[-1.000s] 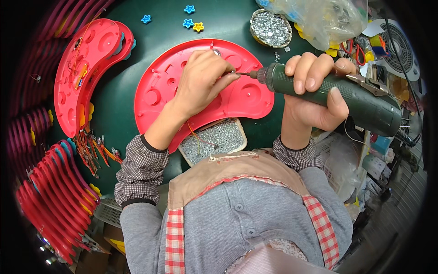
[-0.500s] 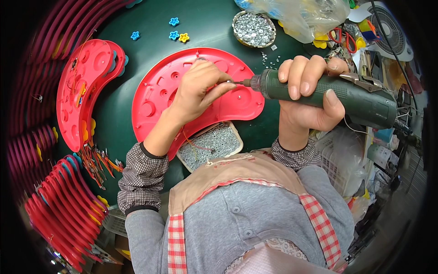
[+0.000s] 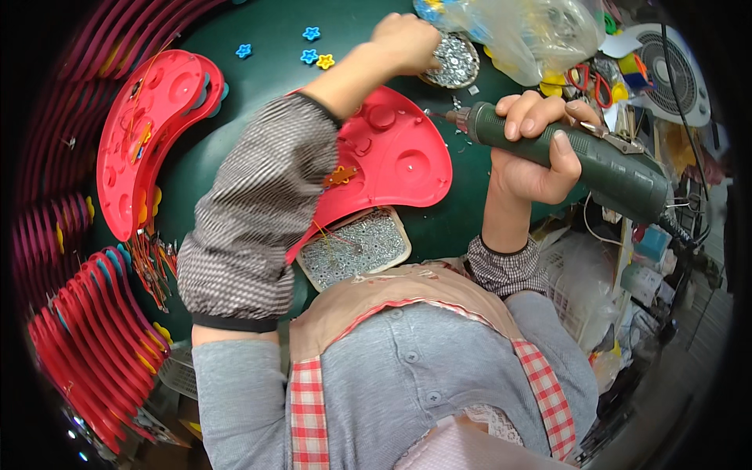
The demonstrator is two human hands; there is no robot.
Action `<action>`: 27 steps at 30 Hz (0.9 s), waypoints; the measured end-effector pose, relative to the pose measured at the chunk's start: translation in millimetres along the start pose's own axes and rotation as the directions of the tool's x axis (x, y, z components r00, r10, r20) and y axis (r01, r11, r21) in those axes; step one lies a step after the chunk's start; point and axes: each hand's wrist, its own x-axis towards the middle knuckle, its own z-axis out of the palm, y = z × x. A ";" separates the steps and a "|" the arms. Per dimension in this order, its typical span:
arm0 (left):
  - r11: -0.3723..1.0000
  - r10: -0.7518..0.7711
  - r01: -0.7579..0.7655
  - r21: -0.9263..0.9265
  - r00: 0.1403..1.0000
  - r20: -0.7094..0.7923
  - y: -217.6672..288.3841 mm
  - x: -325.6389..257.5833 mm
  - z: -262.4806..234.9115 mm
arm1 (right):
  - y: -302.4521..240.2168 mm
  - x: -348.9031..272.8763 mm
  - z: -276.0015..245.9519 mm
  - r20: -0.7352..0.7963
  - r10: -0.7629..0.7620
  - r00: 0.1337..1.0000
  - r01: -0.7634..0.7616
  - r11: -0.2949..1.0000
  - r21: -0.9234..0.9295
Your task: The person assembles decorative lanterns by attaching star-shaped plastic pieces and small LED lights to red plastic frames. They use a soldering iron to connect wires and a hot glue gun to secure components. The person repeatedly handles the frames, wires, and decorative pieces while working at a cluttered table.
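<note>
My right hand (image 3: 536, 149) grips a dark green electric screwdriver (image 3: 580, 157), its bit pointing left above the upper right edge of a red curved plastic panel (image 3: 399, 160) on the green table. My left hand (image 3: 403, 43) reaches far across the panel into a round dish of small silver screws (image 3: 457, 59), fingers curled down into them; whether it holds any I cannot tell. My left sleeve (image 3: 258, 211) covers much of the panel. A tray of silver screws (image 3: 356, 251) sits just below the panel by my chest.
Another red curved panel (image 3: 149, 133) lies at the left, with stacked red panels (image 3: 86, 345) lower left. Small blue and yellow flower pieces (image 3: 313, 55) lie on the green table (image 3: 258, 86). A clear plastic bag (image 3: 525, 31), scissors and a white fan (image 3: 674, 74) crowd the upper right.
My left hand left the red panel and reached up to the round screw dish. The screwdriver pulled back off the panel to the right.
</note>
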 end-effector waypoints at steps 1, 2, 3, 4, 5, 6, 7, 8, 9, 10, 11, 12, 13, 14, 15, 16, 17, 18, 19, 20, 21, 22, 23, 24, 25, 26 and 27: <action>0.994 0.014 -0.005 0.109 0.997 -0.081 -2.0 11.6 32.0 | 2.2 0.0 3.6 -0.002 0.011 1.000 -0.011 1.000 0.007; 0.999 -0.001 0.002 0.040 1.000 -0.031 -3.8 15.0 35.0 | 6.1 -2.1 4.6 -0.003 0.018 1.000 -0.018 1.000 0.003; 0.999 -0.011 0.012 -0.029 1.000 0.019 -3.8 18.2 32.6 | 10.5 -3.4 9.4 -0.002 0.024 1.000 -0.024 1.000 -0.002; 0.994 -0.020 0.027 -0.101 0.997 0.069 -3.6 20.4 32.6 | 15.5 -5.2 17.3 -0.012 0.042 0.999 -0.042 0.999 0.031; 0.987 -0.035 0.051 -0.151 0.994 0.108 -5.9 19.5 32.2 | 24.0 -8.1 17.3 0.021 0.070 0.997 -0.069 0.996 -0.055; 0.977 -0.050 0.063 -0.201 0.996 0.072 -9.9 19.4 33.0 | 31.3 -7.0 19.3 0.058 0.070 0.996 -0.066 0.996 -0.062; 0.965 -0.067 0.074 -0.250 0.997 0.037 -13.7 18.2 34.1 | 37.7 -6.2 21.2 0.095 0.069 0.993 -0.063 0.996 -0.067; 0.953 -0.088 0.085 -0.291 0.996 0.004 -17.2 18.2 34.8 | 44.2 -6.1 22.5 0.107 0.064 0.992 -0.060 0.997 -0.038; 0.938 -0.108 0.093 -0.335 0.994 -0.027 -16.4 16.6 31.2 | 51.1 -7.1 23.6 0.101 0.080 0.992 -0.077 0.996 -0.039; 0.921 -0.130 0.099 -0.377 0.990 -0.057 -16.7 13.8 27.2 | 57.8 -8.1 25.0 0.096 0.097 0.991 -0.094 0.995 -0.039; 0.942 -0.118 0.092 -0.322 0.991 -0.063 -18.0 8.2 23.4 | 63.4 -8.8 27.6 0.091 0.113 0.989 -0.110 0.993 -0.039; 0.959 -0.109 0.085 -0.270 0.991 -0.076 -16.8 1.3 15.2 | 67.4 -7.5 31.1 0.087 0.139 0.986 -0.136 0.990 -0.046; 0.973 -0.099 0.078 -0.217 0.991 -0.088 -16.8 -3.6 9.0 | 70.6 -7.2 31.8 0.086 0.131 0.988 -0.126 0.990 -0.060; 0.999 0.025 -0.023 0.022 0.994 -0.108 -15.4 -5.5 14.5 | 74.1 -8.3 31.2 0.084 0.122 0.989 -0.115 0.991 -0.073; 0.999 0.028 -0.026 0.028 0.997 -0.070 -11.8 -8.6 12.5 | 77.8 -9.2 32.0 0.082 0.110 0.991 -0.103 0.991 -0.082; 0.999 0.032 -0.032 0.020 0.999 -0.017 -11.2 -7.2 8.0 | 80.0 -8.8 32.8 0.071 0.097 0.993 -0.091 0.993 -0.078; 0.999 0.038 -0.039 0.010 0.999 0.036 -10.6 -5.6 3.6 | 83.0 -8.7 34.3 0.068 0.110 0.992 -0.105 0.992 -0.072; 0.997 0.071 -0.072 0.029 0.997 0.023 -13.1 -1.6 7.0 | 85.1 -9.1 34.8 0.062 0.125 0.990 -0.120 0.990 -0.069; 0.994 0.098 -0.098 0.048 0.995 0.008 -18.0 2.4 10.0 | 86.6 -9.5 36.2 0.063 0.142 0.988 -0.138 0.988 -0.065; 0.990 0.125 -0.124 0.068 0.992 -0.007 -22.2 4.8 13.8 | 89.8 -11.3 38.2 0.042 0.164 0.986 -0.161 0.985 -0.059; 0.994 0.100 -0.101 0.033 0.995 0.012 -19.3 4.8 10.3 | 91.1 -11.9 37.1 0.038 0.163 0.986 -0.160 0.983 -0.088; 0.997 0.076 -0.076 -0.001 0.997 0.033 -15.8 4.2 7.4 | 92.1 -12.2 36.2 0.034 0.163 0.986 -0.158 0.981 -0.116; 0.998 0.054 -0.052 -0.034 0.997 0.055 -12.7 3.9 4.3 | 92.6 -11.8 35.6 0.030 0.162 0.986 -0.156 0.977 -0.144; 0.998 0.037 -0.035 -0.059 0.999 0.030 -13.7 2.7 7.3 | 92.1 -11.6 38.2 0.014 0.169 0.985 -0.166 0.975 -0.145; 0.996 0.020 -0.019 -0.085 1.000 0.004 -13.4 0.0 11.4 | 92.3 -11.5 39.6 0.018 0.167 0.986 -0.162 0.973 -0.164; 0.994 0.003 -0.005 -0.112 1.000 -0.021 -12.8 -1.8 15.5 | 92.6 -11.4 40.4 0.021 0.164 0.986 -0.157 0.970 -0.183; 0.994 0.004 -0.005 -0.106 1.000 -0.012 -15.2 -2.9 19.2 | 93.0 -11.0 43.3 0.028 0.163 0.986 -0.154 0.968 -0.196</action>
